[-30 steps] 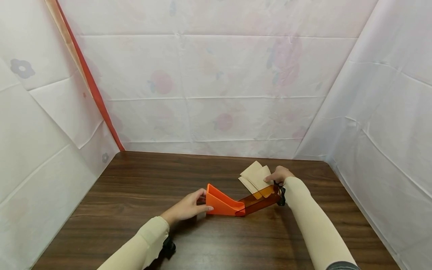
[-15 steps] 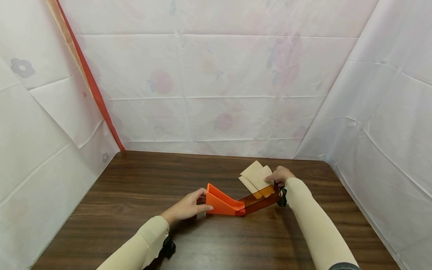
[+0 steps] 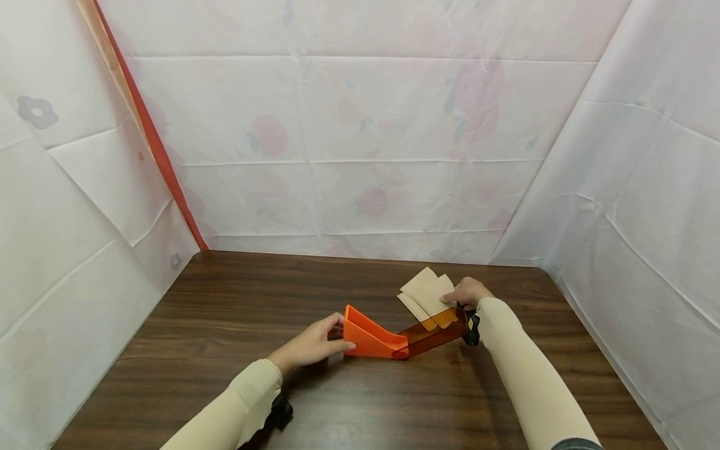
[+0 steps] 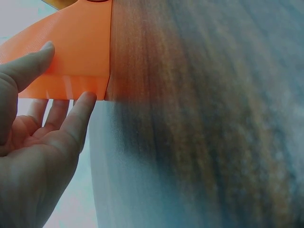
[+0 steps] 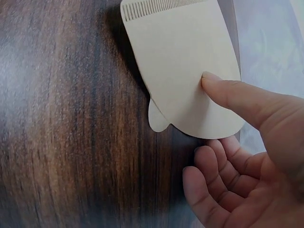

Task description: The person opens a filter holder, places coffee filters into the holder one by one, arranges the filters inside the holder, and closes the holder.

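Observation:
An orange coffee filter holder (image 3: 368,337) stands on the table, its amber see-through lid (image 3: 433,337) swung open to the right. My left hand (image 3: 309,344) grips the holder's tall end, thumb on the near side and fingers round the back; the left wrist view shows the thumb (image 4: 35,64) against the orange wall. Behind the lid lie several tan paper coffee filters (image 3: 424,292), fanned out. My right hand (image 3: 469,292) pinches them at their right edge. In the right wrist view its thumb (image 5: 228,92) presses on the top filter (image 5: 175,61), with the fingers curled below.
The dark wood-grain table (image 3: 253,294) is enclosed by white printed sheets (image 3: 360,156) at the back and both sides. A red strip (image 3: 152,134) runs down the back left corner. The open lid overlaps the filters' near ends in the head view.

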`<state>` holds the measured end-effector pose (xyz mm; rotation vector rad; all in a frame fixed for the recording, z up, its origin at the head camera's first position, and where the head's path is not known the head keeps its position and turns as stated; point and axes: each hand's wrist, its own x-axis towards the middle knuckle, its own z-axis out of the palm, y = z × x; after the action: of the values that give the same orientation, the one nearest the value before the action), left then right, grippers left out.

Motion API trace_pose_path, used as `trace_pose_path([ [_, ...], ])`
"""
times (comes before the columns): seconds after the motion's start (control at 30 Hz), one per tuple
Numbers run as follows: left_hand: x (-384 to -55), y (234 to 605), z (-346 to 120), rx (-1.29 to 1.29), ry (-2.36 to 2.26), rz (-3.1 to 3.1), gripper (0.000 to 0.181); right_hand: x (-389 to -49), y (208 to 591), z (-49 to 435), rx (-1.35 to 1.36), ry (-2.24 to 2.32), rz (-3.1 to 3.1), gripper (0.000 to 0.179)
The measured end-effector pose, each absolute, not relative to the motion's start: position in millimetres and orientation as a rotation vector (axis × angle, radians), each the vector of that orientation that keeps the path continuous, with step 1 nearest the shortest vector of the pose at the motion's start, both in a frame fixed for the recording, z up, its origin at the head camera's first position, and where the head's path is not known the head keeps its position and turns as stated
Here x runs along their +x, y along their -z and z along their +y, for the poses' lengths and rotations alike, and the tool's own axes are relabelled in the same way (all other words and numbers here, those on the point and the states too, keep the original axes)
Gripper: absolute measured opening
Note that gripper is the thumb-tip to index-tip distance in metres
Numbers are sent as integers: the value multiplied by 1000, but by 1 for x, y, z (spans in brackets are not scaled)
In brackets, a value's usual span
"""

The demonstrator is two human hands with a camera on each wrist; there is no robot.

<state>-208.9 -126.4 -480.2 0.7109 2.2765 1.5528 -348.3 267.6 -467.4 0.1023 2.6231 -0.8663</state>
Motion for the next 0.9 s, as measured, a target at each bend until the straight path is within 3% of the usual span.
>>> trace_pose_path([
  [0.23, -209, 480, -126, 710, -1535, 2289, 29, -343, 464, 269, 53, 936, 2610, 38],
  [0.47, -208, 480, -127, 707, -1537, 2288, 30, -338, 465, 275, -60, 1127, 2533, 18],
  [0.9, -209, 481, -127, 717, -1540, 2274, 30, -338, 470, 287, -101, 1365, 2358, 37],
])
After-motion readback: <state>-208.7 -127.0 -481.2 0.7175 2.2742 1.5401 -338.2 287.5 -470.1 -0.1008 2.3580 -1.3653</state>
